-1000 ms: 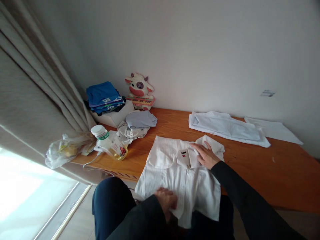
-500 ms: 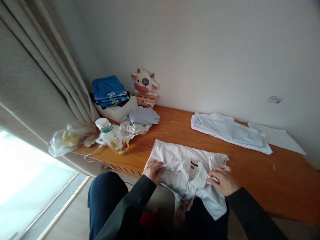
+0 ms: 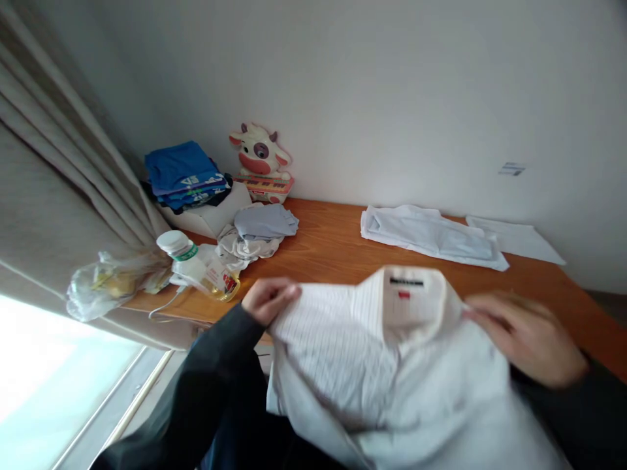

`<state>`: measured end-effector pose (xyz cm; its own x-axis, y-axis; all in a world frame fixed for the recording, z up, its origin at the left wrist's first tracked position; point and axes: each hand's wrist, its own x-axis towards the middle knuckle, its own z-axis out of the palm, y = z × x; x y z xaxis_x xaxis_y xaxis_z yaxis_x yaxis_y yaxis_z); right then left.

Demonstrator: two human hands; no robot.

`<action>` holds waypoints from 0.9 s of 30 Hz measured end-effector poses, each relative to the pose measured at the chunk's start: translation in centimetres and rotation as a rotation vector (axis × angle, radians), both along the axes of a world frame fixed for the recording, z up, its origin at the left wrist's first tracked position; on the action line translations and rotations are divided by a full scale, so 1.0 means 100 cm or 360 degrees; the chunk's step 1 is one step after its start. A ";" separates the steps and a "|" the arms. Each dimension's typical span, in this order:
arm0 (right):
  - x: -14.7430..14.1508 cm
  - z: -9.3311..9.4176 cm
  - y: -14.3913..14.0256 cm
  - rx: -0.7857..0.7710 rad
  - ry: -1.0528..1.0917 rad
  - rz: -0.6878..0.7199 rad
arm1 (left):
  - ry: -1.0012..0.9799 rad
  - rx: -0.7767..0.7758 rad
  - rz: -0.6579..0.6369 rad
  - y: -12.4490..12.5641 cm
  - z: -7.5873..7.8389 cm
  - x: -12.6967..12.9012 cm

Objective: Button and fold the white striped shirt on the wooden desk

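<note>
A plain white wall (image 3: 392, 85) rises behind a long orange-brown wooden table (image 3: 337, 245); beige curtains (image 3: 53, 196) hang in folds at the left (reaching past the table's end); below them a bright window (image 3: 44, 372) pours in daylight, a pale frame rail (image 3: 137, 405) along its lower edge.

Open wood in the middle, clutter at the left end

The surface (image 3: 333, 251) lies bare between the crumpled clothes (image 3: 257, 232) and the folded white garment (image 3: 431, 236), so a hand could pass there. The left end is crowded by a bottle (image 3: 183, 256), a plastic bag (image 3: 105, 287), a box stacked with blue clothes (image 3: 189, 179) and a cow toy (image 3: 262, 160). The lifted striped shirt (image 3: 372, 352) blocks the near edge.
</note>
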<state>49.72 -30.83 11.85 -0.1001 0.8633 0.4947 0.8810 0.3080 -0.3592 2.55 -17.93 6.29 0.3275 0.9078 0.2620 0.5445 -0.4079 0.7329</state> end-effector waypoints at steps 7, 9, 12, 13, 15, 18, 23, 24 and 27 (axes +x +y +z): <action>-0.089 0.013 0.109 0.0020 0.0029 0.0198 | 0.0189 0.0341 0.0278 0.128 0.018 0.025; -0.095 -0.017 0.109 -0.0083 0.0012 0.0365 | 0.0060 0.0352 0.0093 0.092 -0.010 0.028; -0.105 -0.082 0.078 -0.0273 -0.0007 0.0493 | 0.0121 0.0326 -0.0286 0.015 -0.063 0.031; -0.109 -0.103 0.065 -0.0277 0.0010 0.0474 | 0.0141 0.0354 -0.0313 -0.011 -0.081 0.032; -0.121 -0.136 0.041 -0.0253 0.0080 0.0419 | 0.0140 0.0380 -0.0215 -0.057 -0.114 0.030; -0.147 -0.156 0.028 -0.0274 0.0231 0.0488 | -0.0113 0.0270 -0.0050 -0.105 -0.160 0.025; -0.190 -0.164 0.057 -0.0349 0.0190 0.0575 | -0.0433 -0.0662 0.0234 -0.136 -0.216 0.039; -0.195 -0.165 0.064 -0.0362 0.0154 0.0529 | -0.0533 -0.0816 0.0317 -0.138 -0.220 0.046; -0.203 -0.171 0.076 -0.0407 0.0113 0.0443 | -0.1024 -0.1130 0.0479 -0.136 -0.216 0.070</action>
